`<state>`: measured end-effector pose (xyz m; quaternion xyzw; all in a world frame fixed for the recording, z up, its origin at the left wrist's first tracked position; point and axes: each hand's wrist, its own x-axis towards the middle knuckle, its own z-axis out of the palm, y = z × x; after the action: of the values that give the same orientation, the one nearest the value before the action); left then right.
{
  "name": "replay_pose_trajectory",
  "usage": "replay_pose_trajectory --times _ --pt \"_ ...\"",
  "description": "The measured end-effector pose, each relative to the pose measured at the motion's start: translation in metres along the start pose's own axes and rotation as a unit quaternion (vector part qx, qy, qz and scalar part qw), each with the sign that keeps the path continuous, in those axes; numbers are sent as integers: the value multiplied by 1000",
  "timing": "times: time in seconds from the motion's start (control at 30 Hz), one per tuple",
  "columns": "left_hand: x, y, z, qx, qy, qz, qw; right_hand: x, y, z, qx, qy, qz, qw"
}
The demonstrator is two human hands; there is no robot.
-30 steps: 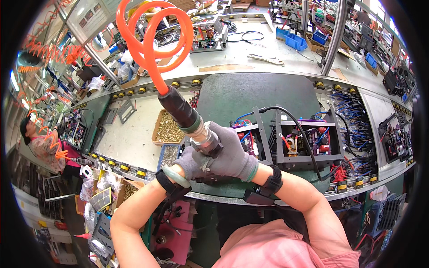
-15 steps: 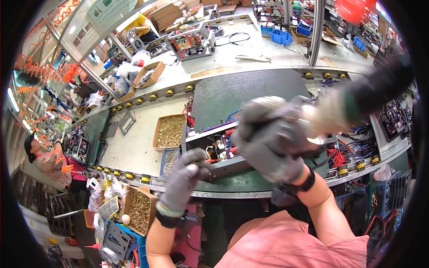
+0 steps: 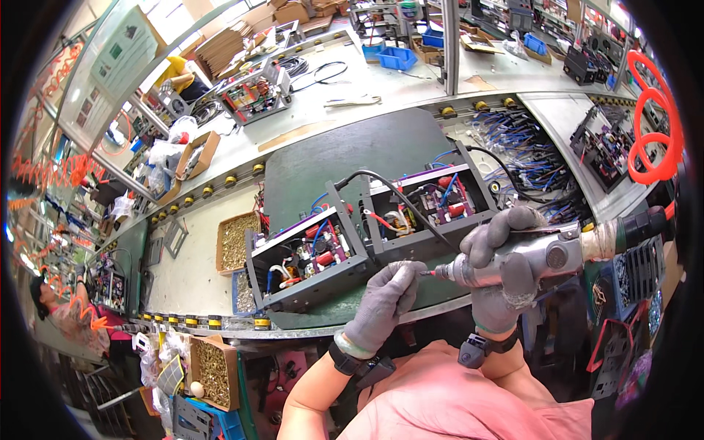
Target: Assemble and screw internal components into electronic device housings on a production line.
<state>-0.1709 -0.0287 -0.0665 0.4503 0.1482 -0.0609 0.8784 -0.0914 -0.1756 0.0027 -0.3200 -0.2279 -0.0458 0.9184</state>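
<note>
In my right hand, gray-gloved, lies a silver air screwdriver, its bit pointing left. My left hand, gloved alike, has thumb and forefinger pinched together at the bit's tip; whatever they hold is too small to make out. Just beyond my hands, two open dark metal housings with circuit boards stand side by side on a dark green board. Purple-edged boards, red parts and blue and white wires show inside the left circuit board and the right circuit board. A black cable arcs over them.
A carton of small brassy parts and a blue tray lie left of the housings. Another filled carton stands lower left. Blue-ended cables lie at right, below a coiled orange air hose. A person works far left.
The screwdriver has swung from blurred and raised over the housings to level in front of them. My left hand has moved right to meet its bit. My view has turned right.
</note>
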Motion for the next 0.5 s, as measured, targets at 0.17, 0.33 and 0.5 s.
replay_pose_trajectory --times 0.17,0.33,0.5 --pt "-1 2 9 -79 -23 21 996 1 5 -6 41 24 17 999" --pt "3 -7 3 -174 -65 -1 983 1 8 -9 48 25 20 998" --pt "1 -8 11 -114 -20 23 993 1 3 -16 80 -7 14 997"
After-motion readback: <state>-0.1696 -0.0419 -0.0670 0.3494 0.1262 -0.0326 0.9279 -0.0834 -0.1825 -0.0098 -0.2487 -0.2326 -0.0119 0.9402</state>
